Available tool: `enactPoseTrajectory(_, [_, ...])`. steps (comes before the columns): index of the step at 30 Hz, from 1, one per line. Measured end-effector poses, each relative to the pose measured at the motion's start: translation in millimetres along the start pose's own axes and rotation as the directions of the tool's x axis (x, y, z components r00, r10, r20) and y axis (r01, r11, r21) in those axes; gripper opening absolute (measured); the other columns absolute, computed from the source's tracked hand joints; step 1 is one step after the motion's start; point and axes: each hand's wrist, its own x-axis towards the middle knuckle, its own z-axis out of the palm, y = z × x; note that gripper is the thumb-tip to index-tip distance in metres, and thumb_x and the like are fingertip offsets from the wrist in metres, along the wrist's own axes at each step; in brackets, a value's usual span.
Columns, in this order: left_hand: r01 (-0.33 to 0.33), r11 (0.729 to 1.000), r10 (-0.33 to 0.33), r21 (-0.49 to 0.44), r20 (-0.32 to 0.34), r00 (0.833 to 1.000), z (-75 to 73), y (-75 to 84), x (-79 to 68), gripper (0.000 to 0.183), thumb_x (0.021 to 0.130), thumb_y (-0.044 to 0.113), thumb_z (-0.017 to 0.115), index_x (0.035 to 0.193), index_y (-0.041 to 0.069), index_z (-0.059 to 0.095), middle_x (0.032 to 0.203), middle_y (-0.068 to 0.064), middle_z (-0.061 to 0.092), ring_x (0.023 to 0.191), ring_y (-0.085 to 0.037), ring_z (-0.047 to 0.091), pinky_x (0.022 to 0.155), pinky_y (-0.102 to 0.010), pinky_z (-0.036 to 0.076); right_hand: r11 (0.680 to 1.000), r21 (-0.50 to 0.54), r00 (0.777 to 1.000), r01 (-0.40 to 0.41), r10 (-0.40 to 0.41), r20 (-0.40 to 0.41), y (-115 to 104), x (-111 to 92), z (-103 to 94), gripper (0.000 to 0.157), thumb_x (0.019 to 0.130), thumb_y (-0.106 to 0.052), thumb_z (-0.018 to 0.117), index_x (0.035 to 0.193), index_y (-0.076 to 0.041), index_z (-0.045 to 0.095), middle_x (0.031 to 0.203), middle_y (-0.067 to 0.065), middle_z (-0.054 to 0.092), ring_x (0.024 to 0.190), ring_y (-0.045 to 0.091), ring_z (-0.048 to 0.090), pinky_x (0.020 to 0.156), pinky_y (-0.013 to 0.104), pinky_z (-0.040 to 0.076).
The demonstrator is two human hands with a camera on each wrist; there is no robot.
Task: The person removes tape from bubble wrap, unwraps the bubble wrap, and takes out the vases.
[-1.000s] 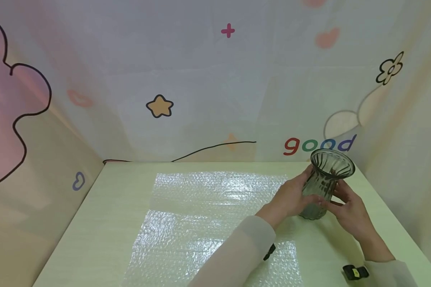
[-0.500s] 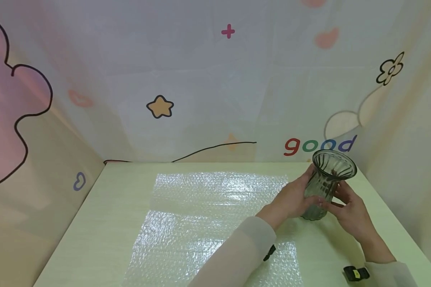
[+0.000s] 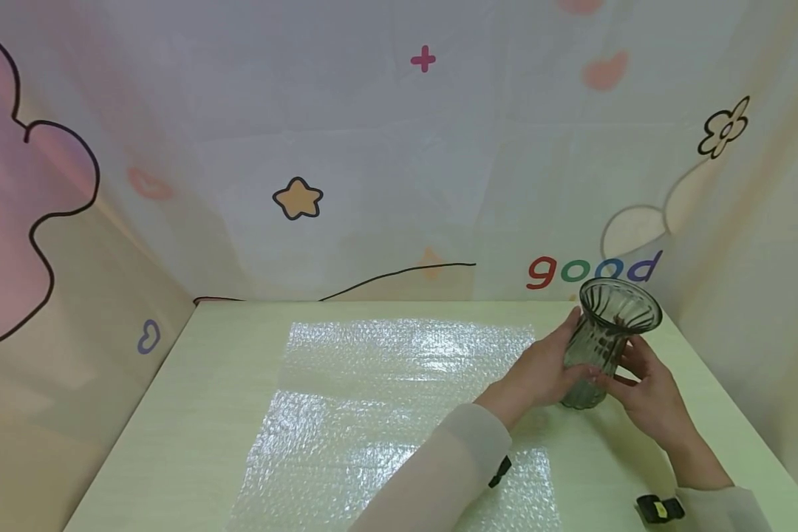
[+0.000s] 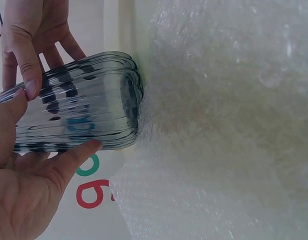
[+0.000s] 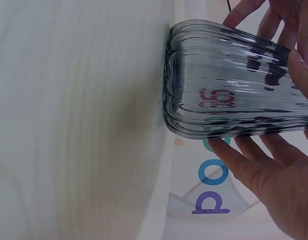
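Note:
A ribbed, smoky-green glass vase (image 3: 588,362) with a flared rim is at the right part of the table, its top leaning slightly right. My left hand (image 3: 539,373) grips the vase's left side, with the thumb across the near face. From the other side my right hand (image 3: 652,395) holds it, thumb almost meeting the left thumb. Both wrist views show the fingers spread along the glass (image 4: 89,105) on either side. Whether the base touches the table cannot be told for certain. To the left, a sheet of clear bubble wrap (image 3: 372,414) lies flat.
The pale table (image 3: 193,428) is bounded by a printed curtain (image 3: 386,148) at the back and both sides. Colourful letters (image 3: 575,270) on the curtain stand behind the vase. My left forearm (image 3: 439,465) crosses above the bubble wrap.
The vase has shifted very slightly to the right in the head view. Both hands keep the same hold on it, and the bubble wrap lies as before.

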Motion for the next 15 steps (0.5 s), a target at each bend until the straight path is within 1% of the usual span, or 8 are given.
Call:
enactPoseTrajectory(9, [0.005, 1.0, -0.005, -0.015, 0.001, 1.0, 0.5, -1.0, 1.5, 0.087, 0.093, 0.048, 0.059, 0.154, 0.04, -0.003, 0.155, 0.014, 0.033, 0.135, -0.006, 0.043, 0.107, -0.028, 0.041, 1.0, 0.01, 1.0, 0.014, -0.014, -0.001, 0.7, 0.6, 0.5, 0.088, 0.086, -0.017, 0.074, 0.155, -0.026, 0.021, 0.14, 0.026, 0.045, 0.107, -0.015, 0.04, 0.079, 0.003, 0.045])
enactPoseTrajectory(15, [-0.016, 1.0, 0.016, -0.007, -0.002, 1.0, 0.1, -1.1, 2.1, 0.086, 0.093, 0.048, 0.058, 0.154, 0.04, -0.001, 0.153, 0.013, 0.035, 0.134, -0.006, 0.044, 0.106, -0.027, 0.041, 1.0, 0.014, 1.0, 0.006, -0.006, 0.002, -2.2, -0.6, -0.6, 0.087, 0.087, -0.018, 0.074, 0.155, -0.028, 0.021, 0.14, 0.027, 0.044, 0.108, -0.017, 0.039, 0.08, 0.004, 0.045])
